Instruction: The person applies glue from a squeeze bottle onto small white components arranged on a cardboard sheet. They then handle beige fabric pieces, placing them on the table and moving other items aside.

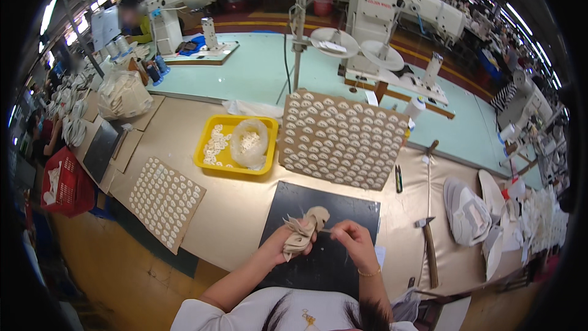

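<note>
My left hand (pixel 280 241) is closed around a bunch of beige fabric pieces (pixel 299 236), stacked and fanned out with their loose ends pointing left. Right beside it, my right hand (pixel 356 243) pinches a thin pale strip or edge (pixel 327 231) at the bunch's right side; whether this belongs to the bunch I cannot tell. Both hands are above a black mat (pixel 286 195) on the near part of the table.
Beyond the mat leans a brown board (pixel 362 184) covered with small white ovals. To its left sits a yellow tray (pixel 236 171) holding a plastic bag (pixel 252 127) and loose white pieces. Snips (pixel 399 179), a hammer (pixel 432 254) and a shoe (pixel 467 213) lie at right.
</note>
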Demonstrator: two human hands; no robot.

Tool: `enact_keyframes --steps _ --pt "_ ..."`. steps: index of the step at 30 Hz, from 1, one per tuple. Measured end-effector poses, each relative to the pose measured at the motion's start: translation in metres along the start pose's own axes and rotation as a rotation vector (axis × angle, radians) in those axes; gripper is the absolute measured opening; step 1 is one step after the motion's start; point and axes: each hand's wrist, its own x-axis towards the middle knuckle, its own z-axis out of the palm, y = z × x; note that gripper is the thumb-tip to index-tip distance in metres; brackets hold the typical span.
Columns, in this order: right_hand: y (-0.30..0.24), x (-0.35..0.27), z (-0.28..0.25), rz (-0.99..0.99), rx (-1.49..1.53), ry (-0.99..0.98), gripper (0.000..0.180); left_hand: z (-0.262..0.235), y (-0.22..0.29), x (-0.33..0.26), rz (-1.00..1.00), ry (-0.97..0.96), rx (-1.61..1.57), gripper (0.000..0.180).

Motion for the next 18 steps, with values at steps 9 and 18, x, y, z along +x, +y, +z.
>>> enact_keyframes --steps 9,18 --pt "-0.044 -0.002 0.026 -0.225 -0.480 0.095 0.007 0.027 0.006 0.009 0.167 0.264 0.394 0.036" --pt "-0.017 0.007 0.033 -0.285 -0.941 0.125 0.010 0.020 -0.022 0.015 0.331 0.394 0.898 0.044"
